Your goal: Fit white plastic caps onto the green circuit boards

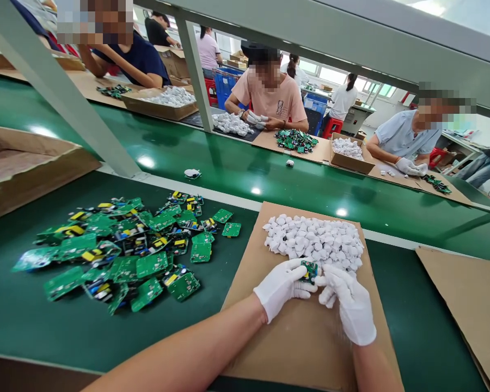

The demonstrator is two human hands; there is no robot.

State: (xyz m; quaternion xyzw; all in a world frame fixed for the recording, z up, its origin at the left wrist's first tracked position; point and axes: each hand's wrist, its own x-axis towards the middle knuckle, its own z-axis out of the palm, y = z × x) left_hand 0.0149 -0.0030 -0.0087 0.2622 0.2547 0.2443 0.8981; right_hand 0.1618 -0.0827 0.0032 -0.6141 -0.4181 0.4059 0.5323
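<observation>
Left hand, white-gloved, grasping a board between thumb and fingers; right hand, gloved alike, fingers bent, tips at the board's right edge; whether these pinch it or merely touch, cannot tell. Board held above a cardboard sheet, just on the near side of a heap of white lumps; green, with a yellow part showing; lumps crowd the sheet's far end.

Left of the sheet, a loose pile of boards on the dark green bench; some green face up, others showing yellow, blue and black parts; a few strays at the pile's right side. Open carton at far left; another flat piece of cardboard at right.

Beyond, a glossy green belt running across; two small white pieces on it, well apart. Across the belt, three seated co-workers, with boards and white lumps before them; the middle one and the right one gloved.
</observation>
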